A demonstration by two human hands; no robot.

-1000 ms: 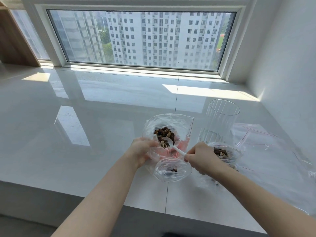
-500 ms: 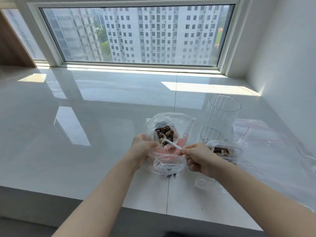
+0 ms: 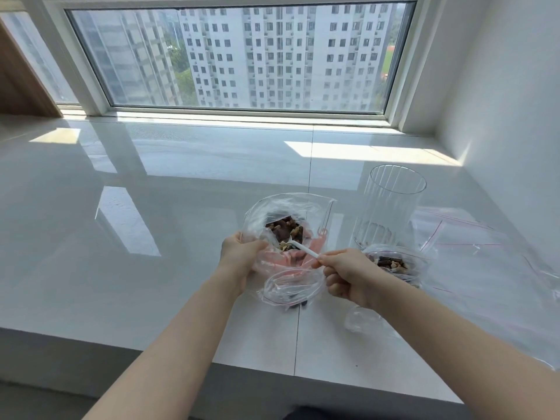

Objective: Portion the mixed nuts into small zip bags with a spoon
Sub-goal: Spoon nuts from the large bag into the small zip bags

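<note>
Glossy white surface (image 3: 151,237) under a wide window. The left hand (image 3: 239,253) pinches the big nut bag (image 3: 288,213) open at its 9 o'clock edge. The right hand's grip (image 3: 345,275) is clamped on the spoon (image 3: 304,250) — handle running toward 10 o'clock, bowl in the mixed nuts (image 3: 286,230). A small zip bag (image 3: 291,287) gapes just below, at 6 o'clock — nearer the right hand.

Bright daylight from the window (image 3: 242,56) glares on the glossy counter (image 3: 151,207); edges bend, focus sharp.
</note>
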